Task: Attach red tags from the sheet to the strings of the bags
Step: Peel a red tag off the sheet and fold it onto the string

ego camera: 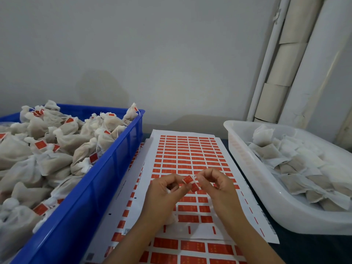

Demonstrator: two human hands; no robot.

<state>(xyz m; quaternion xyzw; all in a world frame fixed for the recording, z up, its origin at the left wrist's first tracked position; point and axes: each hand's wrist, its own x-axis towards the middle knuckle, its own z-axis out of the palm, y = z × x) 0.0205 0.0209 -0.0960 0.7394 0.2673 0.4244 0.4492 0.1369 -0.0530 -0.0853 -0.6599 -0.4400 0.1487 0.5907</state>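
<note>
Above the sheet of red tags (187, 155), both hands meet around one red tag (191, 182). My left hand (165, 193) pinches the tag's left side with thumb and forefinger, and a white bag (172, 219) hangs partly hidden under its palm. My right hand (215, 185) pinches the tag's right side, where a thin white string (194, 180) crosses it. The sheet's lower rows have gaps where tags are gone.
A blue crate (99, 180) at the left is piled with white bags bearing red tags. A translucent white bin (253, 174) at the right holds bags without tags. More tag sheets (192, 248) lie underneath, near me. Wall and pipes stand behind.
</note>
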